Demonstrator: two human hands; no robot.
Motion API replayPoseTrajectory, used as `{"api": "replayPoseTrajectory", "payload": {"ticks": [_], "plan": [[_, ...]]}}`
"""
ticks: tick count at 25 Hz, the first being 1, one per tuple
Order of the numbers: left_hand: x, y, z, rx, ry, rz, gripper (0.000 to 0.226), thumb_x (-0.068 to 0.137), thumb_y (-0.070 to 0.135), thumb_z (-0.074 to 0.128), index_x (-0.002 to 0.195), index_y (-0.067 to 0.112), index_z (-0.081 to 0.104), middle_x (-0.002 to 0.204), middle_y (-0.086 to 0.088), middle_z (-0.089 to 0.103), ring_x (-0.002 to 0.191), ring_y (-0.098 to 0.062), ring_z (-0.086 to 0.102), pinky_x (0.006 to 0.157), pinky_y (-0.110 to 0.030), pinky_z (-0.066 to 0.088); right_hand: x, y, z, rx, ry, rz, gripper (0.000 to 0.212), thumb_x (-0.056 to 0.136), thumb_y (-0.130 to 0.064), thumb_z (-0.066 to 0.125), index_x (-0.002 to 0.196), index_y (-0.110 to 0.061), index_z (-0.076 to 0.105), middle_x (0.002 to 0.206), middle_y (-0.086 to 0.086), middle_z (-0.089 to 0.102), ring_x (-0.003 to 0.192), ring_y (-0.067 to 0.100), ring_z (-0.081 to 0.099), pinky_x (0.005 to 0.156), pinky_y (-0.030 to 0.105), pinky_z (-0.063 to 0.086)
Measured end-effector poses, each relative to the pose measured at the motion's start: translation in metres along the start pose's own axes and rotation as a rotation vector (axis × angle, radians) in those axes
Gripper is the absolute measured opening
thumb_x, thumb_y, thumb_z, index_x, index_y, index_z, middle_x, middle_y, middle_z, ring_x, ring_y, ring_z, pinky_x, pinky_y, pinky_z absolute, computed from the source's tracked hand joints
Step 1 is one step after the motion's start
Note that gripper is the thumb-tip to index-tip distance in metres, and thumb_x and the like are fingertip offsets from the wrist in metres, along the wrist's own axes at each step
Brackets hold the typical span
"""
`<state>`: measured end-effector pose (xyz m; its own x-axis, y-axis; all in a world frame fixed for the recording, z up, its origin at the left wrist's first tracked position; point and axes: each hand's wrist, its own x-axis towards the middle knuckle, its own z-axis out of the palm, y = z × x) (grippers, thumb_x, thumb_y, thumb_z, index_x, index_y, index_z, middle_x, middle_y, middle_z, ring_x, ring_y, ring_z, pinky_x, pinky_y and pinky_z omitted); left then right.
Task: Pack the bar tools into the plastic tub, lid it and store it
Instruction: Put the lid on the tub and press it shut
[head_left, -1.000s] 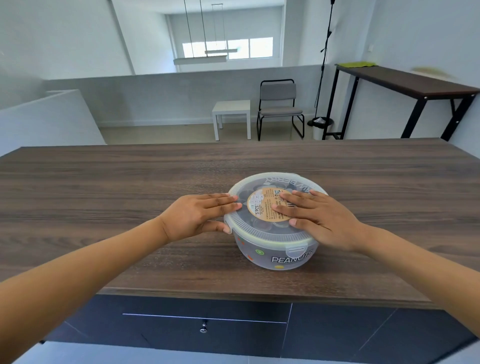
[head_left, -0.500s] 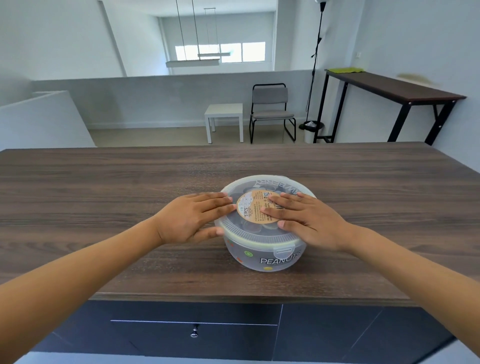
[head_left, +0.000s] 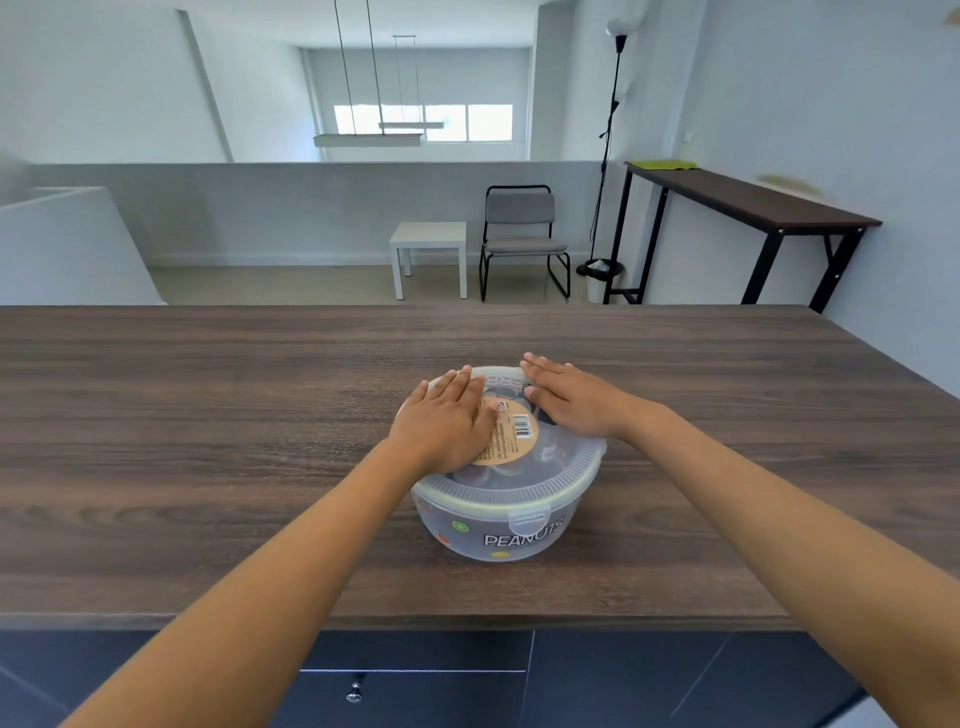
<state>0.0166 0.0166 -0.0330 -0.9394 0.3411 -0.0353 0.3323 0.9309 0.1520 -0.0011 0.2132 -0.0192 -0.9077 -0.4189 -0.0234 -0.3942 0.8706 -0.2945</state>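
A round clear plastic tub printed PEANUTS stands on the dark wooden counter near its front edge. A clear lid with a round tan label sits on top of it. My left hand lies flat on the lid's left half, fingers pointing away from me. My right hand lies flat on the far right part of the lid, fingers reaching the far rim. Dark shapes show dimly through the lid; I cannot make out what they are.
Under the counter's front edge are dark cabinet fronts with a small knob. Beyond the counter stand a white side table, a grey chair, a floor lamp and a tall dark console table.
Both hands have slid from the lid's sides toward its far edge, turning so the fingers point away from me. The tub has stayed in place; my head has tilted up a little.
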Motion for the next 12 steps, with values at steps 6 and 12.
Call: {"api": "replayPoseTrajectory", "payload": {"ticks": [6,12], "plan": [[-0.001,0.001,0.000,0.006,0.008,-0.006,0.061,0.097,0.046,0.011,0.150,0.018,0.006,0.161,0.000,0.000,0.147,-0.014,-0.002,0.119,-0.037,-0.002,0.011,-0.002,-0.001,0.062,0.074,-0.019,0.047,0.097,-0.028,0.036,0.139,-0.007,0.036,0.150,0.007,0.035,0.138,0.020,0.030,0.112,0.028,0.020],[-0.002,0.002,0.000,-0.002,0.016,-0.015,0.059,0.097,0.044,0.013,0.150,0.018,0.007,0.161,-0.001,0.001,0.147,-0.014,-0.002,0.119,-0.037,-0.002,0.015,-0.002,0.002,0.280,0.080,0.079,0.049,0.093,-0.029,0.045,0.138,-0.013,0.039,0.127,0.012,0.061,0.114,0.027,0.058,0.100,0.034,0.042]]}}
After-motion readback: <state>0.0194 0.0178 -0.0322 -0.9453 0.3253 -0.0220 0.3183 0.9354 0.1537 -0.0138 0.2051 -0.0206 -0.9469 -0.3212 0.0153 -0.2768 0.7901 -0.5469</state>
